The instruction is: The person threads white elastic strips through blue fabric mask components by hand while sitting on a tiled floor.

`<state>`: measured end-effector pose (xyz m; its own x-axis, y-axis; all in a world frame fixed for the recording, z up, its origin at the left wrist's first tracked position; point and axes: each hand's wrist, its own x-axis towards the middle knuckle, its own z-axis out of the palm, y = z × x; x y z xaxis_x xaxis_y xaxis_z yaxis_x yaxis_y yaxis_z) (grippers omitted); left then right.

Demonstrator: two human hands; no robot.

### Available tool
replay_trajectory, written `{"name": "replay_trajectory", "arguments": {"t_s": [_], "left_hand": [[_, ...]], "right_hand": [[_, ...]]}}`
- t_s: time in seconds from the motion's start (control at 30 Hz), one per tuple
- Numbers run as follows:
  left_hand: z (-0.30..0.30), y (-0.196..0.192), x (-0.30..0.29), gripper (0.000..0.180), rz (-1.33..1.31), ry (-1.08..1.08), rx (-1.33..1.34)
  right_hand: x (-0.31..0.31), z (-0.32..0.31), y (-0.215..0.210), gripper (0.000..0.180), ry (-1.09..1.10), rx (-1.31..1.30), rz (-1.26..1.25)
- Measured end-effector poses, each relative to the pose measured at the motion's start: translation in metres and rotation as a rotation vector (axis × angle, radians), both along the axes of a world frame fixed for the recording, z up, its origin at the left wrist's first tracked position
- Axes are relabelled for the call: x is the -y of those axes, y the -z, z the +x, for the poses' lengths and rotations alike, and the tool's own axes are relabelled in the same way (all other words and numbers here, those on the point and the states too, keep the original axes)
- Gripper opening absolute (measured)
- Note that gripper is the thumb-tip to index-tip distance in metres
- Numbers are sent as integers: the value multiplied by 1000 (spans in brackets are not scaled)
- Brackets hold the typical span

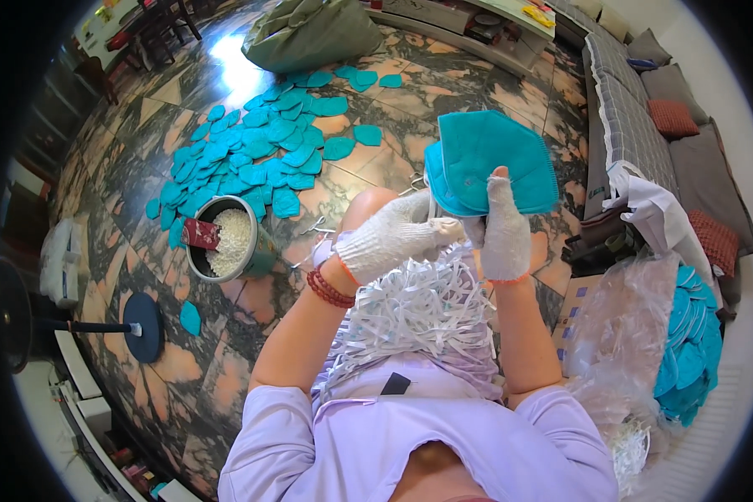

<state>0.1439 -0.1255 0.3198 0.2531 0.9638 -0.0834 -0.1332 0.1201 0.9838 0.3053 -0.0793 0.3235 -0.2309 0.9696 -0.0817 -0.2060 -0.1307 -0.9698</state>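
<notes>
I look down through the head camera and see two hands in white knit gloves. The right hand (506,230) grips a few blue-green masks (498,159) by their bottom edge, with the thumb pressed on the front and its tip poking out of the glove. The masks stand up above the lap. The left hand (397,238) is just beside them, its fingers partly bent and pointing at the right hand. I cannot tell if it is pinching anything. Red beads (330,290) go around the left wrist.

Under the hands, lots of thin white strips (418,309) lie on the lap.

On the floor to the left I see a round bucket (264,253). It has small white bits (234,238) in it, and a red packet (199,234) sits at its left side. Right behind the bucket is a big, messy heap of flat blue-green pieces (251,151). One loose piece (191,318) lies nearer to me.

To the right, by a clear plastic sheet (623,309), there is a stack of more masks (690,360). Far off, a big green sack (305,38) sits behind the heap. A gray sofa (623,100) runs along the right.
</notes>
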Motion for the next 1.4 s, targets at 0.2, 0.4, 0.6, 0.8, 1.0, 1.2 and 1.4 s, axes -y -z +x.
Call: {"name": "replay_trajectory", "arguments": {"t_s": [0.2,0.4,0.6,0.8,1.0,1.2,1.4], "left_hand": [[-2,20,-5,22,-141,-180,214],[-27,-1,-17,26,-304,-325,1204],[-67,-4,-28,23,-146,-344,1243],[-95,-16,-25,11,412,-133,736],[-9,-20,52,25,470,220,-982],[11,-49,58,64,528,-281,-1086],[26,-8,36,51,388,-506,-450]], "right_hand": [[2,-3,17,43,-64,-119,-241],[69,-21,32,26,64,125,130],[94,21,55,28,-260,266,322],[99,59,76,37,3,357,233],[47,40,36,36,-3,-235,-3],[38,-3,22,19,139,-85,105],[52,-13,17,22,0,1114,844]]}}
